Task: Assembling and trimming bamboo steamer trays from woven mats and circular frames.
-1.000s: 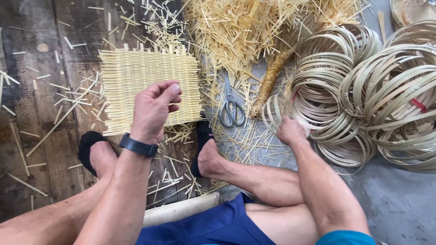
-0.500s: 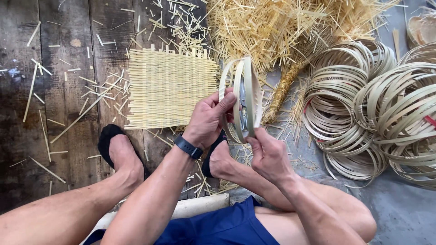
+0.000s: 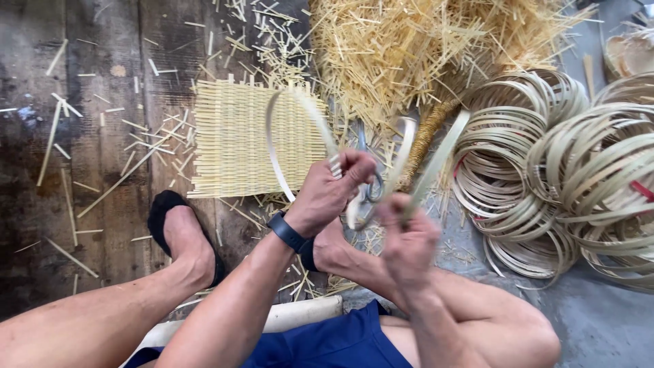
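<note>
Over the wooden floor [image 3: 102, 204], the left hand [image 3: 330, 191] and right hand [image 3: 407, 242] grip a pale bamboo strip [image 3: 276, 153] looping above the woven mat [image 3: 235, 146], with scissors [image 3: 371, 194] between them, bamboo hoops [image 3: 545, 177] right and straw splints [image 3: 409, 48] far.

A pale bamboo strip [image 3: 289, 146], thin, flat and springy, is bent into an open loop above the woven mat [image 3: 252, 140], its curve arching over the mat's right half. More of the strip [image 3: 436, 163] runs up and right, blurred, right of the mat, toward the coiled hoops.
</note>
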